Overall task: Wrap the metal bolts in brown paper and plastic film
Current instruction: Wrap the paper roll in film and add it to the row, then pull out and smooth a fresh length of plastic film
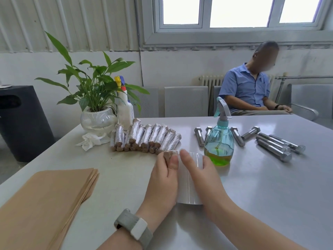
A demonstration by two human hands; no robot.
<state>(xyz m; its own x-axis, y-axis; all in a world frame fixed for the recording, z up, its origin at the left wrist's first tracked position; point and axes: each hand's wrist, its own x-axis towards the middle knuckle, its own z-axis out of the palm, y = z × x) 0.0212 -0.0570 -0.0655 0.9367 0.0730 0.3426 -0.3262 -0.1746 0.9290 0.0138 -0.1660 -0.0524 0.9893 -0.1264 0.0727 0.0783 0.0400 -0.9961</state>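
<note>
A: Bolts still bare (273, 147) are seen lying toward the far right of the counter (270, 204), while a paper-wrapped bolt (169, 155) is pinched in the left hand (164, 179) near the middle.

B: And the right hand (201, 175)?

A: It is curled round the plastic film roll (188, 193), with the thumb laid on top. The two hands are held just beside each other, and the film appears to be stretched between roll and bolt.

B: How should this step be done well?

A: The film is best kept taut and the bolt rolled evenly, so the paper ends are not pulled loose. Overlap should probably be carried along the whole shank.

B: What room is left?

A: Finished wrapped bolts (144, 139) are stacked just beyond the left hand, and a spray bottle (219, 141) stands near the right hand; either could be knocked. Brown paper sheets (45, 204) are piled at the near left corner. Open surface is found toward the near right edge, so the roll is better drawn that way.
</note>
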